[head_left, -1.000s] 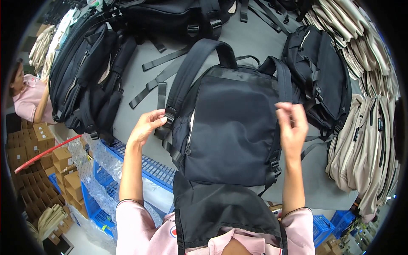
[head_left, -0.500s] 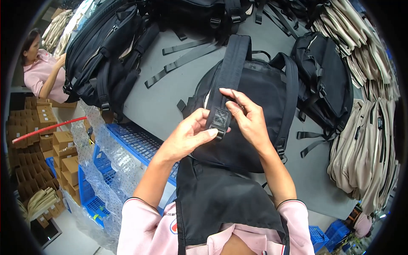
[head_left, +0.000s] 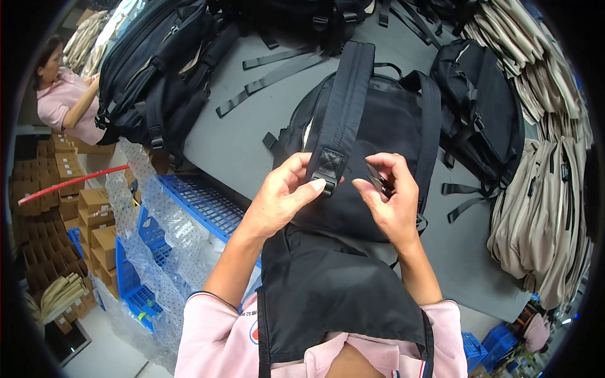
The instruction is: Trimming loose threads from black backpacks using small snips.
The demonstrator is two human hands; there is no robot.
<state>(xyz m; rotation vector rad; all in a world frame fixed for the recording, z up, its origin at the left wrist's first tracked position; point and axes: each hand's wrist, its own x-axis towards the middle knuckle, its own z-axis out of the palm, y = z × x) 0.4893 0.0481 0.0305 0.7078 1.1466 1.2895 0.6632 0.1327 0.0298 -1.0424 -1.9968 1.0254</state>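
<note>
A black backpack (head_left: 384, 135) lies on the grey table in front of me, its padded shoulder strap (head_left: 346, 94) pulled up over it. My left hand (head_left: 280, 198) is closed on the strap's lower end, thumb on the black plastic buckle (head_left: 326, 183). Just above the buckle is a dark square patch (head_left: 331, 160) with stitching around it. To the right, apart from the strap, my right hand (head_left: 396, 201) is closed around small dark thread snips (head_left: 378, 179), their tips pointing up and left. The palm hides part of the snips.
Other black backpacks stand at the left (head_left: 157, 75) and right (head_left: 479, 113), with loose webbing straps (head_left: 271, 82) on the table (head_left: 233, 135). Beige bags (head_left: 535, 220) are stacked at the right edge. Blue crates (head_left: 201, 205), plastic wrap and cartons (head_left: 94, 208) are at left; a person (head_left: 66, 97) works beyond.
My right hand has moved right and down, away from the strap, and the snips now show in it. My left hand still grips the buckle end, with the strap turned slightly.
</note>
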